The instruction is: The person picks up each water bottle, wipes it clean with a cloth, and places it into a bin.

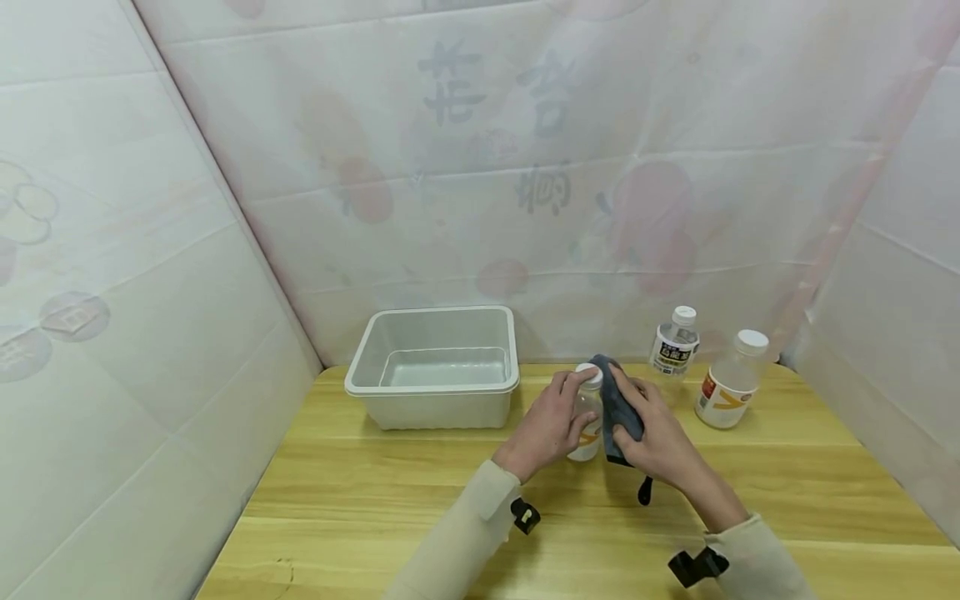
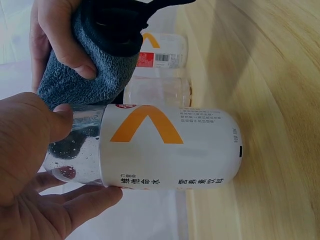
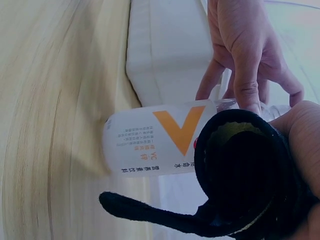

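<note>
Grey cloth (image 1: 617,398) is bunched in my right hand (image 1: 654,440); my left hand (image 1: 547,425) curls round the bottle (image 1: 587,421). Rubbing hard could tip it, since that grip looks light.

We see two bare hands, the left hand (image 1: 551,421) and the right hand (image 1: 654,433), each coming out of a long cream sleeve: the left sleeve (image 1: 461,542) and the right sleeve (image 1: 761,558). The knit looks soft and plain, with a snug cuff that ends at each wrist. A small black clip (image 1: 525,515) with a yellowish spot sits under the left cuff, and a black mount (image 1: 697,567) sits by the right cuff. A black strap (image 3: 150,212) with a round padded loop (image 3: 245,170) fills the right wrist view.
</note>
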`<state>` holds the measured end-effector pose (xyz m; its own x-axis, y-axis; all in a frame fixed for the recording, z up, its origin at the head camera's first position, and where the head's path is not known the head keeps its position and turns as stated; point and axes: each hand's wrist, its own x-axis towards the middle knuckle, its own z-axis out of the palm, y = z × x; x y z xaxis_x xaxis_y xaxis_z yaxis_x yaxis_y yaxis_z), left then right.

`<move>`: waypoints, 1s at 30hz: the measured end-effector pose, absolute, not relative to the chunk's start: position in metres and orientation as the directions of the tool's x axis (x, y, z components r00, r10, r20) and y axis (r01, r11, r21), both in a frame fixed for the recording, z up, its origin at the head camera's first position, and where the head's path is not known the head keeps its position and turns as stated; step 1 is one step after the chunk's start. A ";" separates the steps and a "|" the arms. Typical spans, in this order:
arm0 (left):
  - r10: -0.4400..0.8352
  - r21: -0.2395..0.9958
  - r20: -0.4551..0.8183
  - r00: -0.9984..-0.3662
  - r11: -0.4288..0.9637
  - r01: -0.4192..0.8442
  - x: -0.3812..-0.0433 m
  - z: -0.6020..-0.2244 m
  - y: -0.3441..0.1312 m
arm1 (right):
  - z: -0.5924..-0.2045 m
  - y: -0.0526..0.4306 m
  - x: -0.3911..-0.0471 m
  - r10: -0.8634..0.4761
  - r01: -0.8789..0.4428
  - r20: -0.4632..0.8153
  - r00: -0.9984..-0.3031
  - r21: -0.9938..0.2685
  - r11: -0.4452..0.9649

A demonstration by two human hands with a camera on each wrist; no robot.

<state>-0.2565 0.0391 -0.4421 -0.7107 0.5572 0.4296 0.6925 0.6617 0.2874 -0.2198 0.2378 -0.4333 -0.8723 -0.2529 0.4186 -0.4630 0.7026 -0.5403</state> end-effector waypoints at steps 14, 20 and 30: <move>0.549 0.286 0.422 -0.722 0.675 0.680 -0.255 -0.441 0.040 | -0.439 0.241 -0.219 -0.266 -0.471 0.419 -0.868 -0.525 0.709; 0.546 0.281 0.427 -0.721 0.678 0.679 -0.255 -0.439 0.041 | -0.443 0.242 -0.220 -0.255 -0.464 0.423 -0.870 -0.522 0.716; 0.544 0.285 0.430 -0.720 0.675 0.680 -0.254 -0.442 0.040 | -0.452 0.245 -0.215 -0.245 -0.414 0.352 -0.903 -0.567 0.712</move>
